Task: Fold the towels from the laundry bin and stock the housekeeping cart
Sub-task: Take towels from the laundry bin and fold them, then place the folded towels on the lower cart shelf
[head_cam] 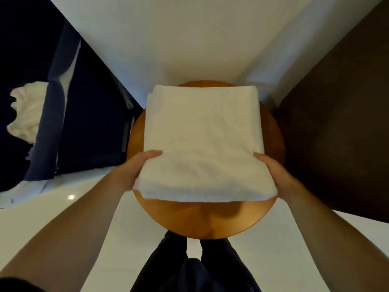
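Wall (189, 39): white, rising beyond the hands; its top is cut off by the frame.
Floor (315, 249): pale and glossy, below both forearms.
Bin (88, 123): dark blue, off to the left hand's side, mostly lost in shadow; crumpled white towels (27, 110) spill at its far edge.
Table (210, 220): round, wooden, under the hands, largely covered.
Towel (204, 144): white, folded square, lying on the table between the hands.
Left hand (134, 169): grips the towel's near left corner, thumb on top, fingers hidden beneath.
Right hand (275, 173): grips the near right corner likewise, fingers hidden.
Legs (189, 270): dark trousers, below the table, feet unseen.
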